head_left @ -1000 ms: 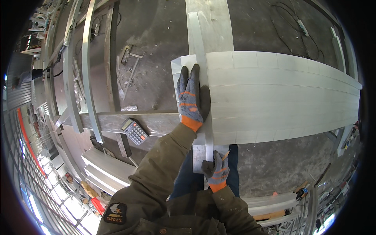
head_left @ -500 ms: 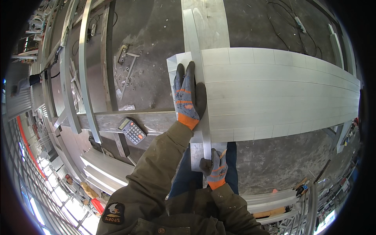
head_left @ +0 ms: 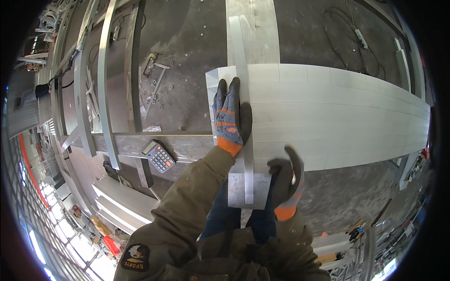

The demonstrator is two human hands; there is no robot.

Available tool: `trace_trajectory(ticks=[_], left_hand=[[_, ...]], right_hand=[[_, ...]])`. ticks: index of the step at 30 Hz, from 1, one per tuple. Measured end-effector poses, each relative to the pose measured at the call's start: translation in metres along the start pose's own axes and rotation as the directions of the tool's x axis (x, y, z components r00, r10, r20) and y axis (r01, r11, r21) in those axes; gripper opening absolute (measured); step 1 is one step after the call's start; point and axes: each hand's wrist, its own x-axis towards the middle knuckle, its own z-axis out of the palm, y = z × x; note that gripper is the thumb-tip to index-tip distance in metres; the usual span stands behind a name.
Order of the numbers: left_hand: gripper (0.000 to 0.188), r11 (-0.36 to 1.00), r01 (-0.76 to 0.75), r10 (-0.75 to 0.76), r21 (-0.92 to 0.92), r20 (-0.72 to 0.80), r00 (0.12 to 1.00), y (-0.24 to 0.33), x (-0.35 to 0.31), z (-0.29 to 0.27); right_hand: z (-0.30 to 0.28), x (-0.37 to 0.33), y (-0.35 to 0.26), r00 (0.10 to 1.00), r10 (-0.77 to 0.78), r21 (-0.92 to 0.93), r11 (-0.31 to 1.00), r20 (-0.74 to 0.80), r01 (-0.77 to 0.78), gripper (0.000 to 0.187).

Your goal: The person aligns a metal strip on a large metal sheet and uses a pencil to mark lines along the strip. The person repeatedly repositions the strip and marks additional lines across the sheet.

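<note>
Both my hands wear grey gloves with dark palms and orange cuffs. My left hand (head_left: 230, 112) lies flat with straight fingers on the left end of the scored pale metal panels (head_left: 328, 117), its thumb along a long narrow metal bar (head_left: 241, 56). The bar lies across the panels, its near end over a small square metal plate (head_left: 236, 192). My right hand (head_left: 287, 180) is raised right of that plate, apart from the bar, thumb and forefinger spread. It is slightly blurred; a small pale spot at its fingers cannot be made out.
A calculator (head_left: 158, 155) rests on the metal frame beam (head_left: 126, 144) to the left. Long metal bars (head_left: 106, 84) stand farther left. Offcuts (head_left: 157, 84) litter the floor beyond the beam. A cable with a white connector (head_left: 360, 38) lies at the far right.
My right hand has let go of the bar's near end and moved right and up, its fingers spreading. My left hand stays on the panels. The whole view has shifted slightly.
</note>
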Motion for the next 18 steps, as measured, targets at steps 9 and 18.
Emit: trace_trajectory(ticks=[9,18], left_hand=[[0.062,1.000,-0.001,0.001,-0.006,0.021,1.000,-0.001,0.001,-0.001],[0.059,0.999,-0.047,0.047,0.024,0.011,0.999,-0.002,0.001,0.000]], right_hand=[[0.065,0.146,-0.016,0.941,-0.336,-0.072,0.940,-0.039,0.333,0.019],[0.067,0.151,-0.008,0.864,-0.503,-0.163,0.850,0.031,0.501,0.017]])
